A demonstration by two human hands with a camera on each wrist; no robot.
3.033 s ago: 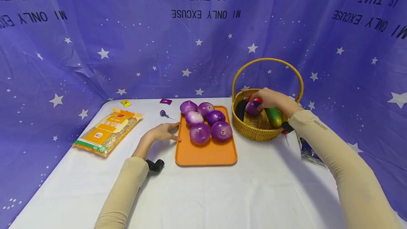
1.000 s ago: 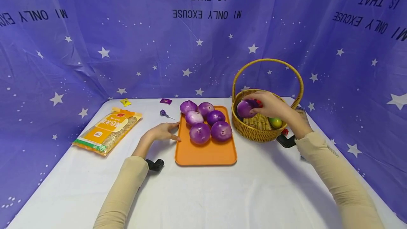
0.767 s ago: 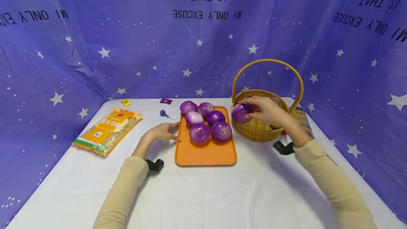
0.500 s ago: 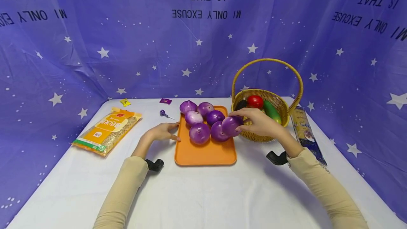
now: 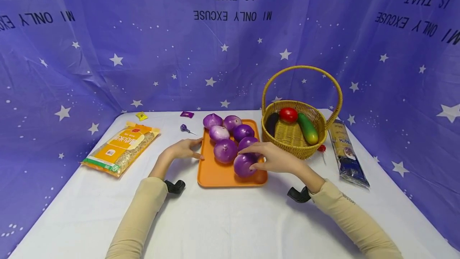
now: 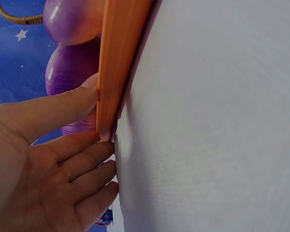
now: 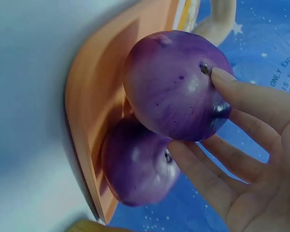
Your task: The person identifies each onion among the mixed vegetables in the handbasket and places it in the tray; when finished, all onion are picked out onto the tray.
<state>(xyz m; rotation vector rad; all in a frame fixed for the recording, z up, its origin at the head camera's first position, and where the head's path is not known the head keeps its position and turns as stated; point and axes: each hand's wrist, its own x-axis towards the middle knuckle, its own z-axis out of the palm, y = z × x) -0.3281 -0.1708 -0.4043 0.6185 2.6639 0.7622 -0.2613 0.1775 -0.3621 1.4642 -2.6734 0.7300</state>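
Observation:
My right hand [image 5: 271, 157] pinches a purple onion [image 5: 244, 166] over the near right part of an orange tray [image 5: 215, 177]. In the right wrist view its thumb lies by the stem mark of the held onion [image 7: 176, 87]; another onion [image 7: 137, 164] sits close below. Whether the held onion rests on the tray I cannot tell. Several purple onions, such as this one [image 5: 225, 151], stand together on the tray. My left hand [image 5: 182, 149] touches the tray's left rim, thumb and fingers spread along it; the left wrist view shows the thumb [image 6: 63, 108] against that rim [image 6: 111, 72].
A wicker basket [image 5: 291, 150] at right holds a tomato [image 5: 288, 115], a cucumber [image 5: 307, 128] and a dark eggplant [image 5: 272, 124]. Beyond it lie a red lollipop [image 5: 322, 148] and a long packet [image 5: 346, 151]. A grain bag [image 5: 122, 147], wrapped sweets [image 5: 141, 116] and a purple lollipop [image 5: 184, 128] lie left.
My right hand has lifted an onion out of the basket and carried it left and nearer, over the tray's near right part. The left hand has stayed at the tray's rim.

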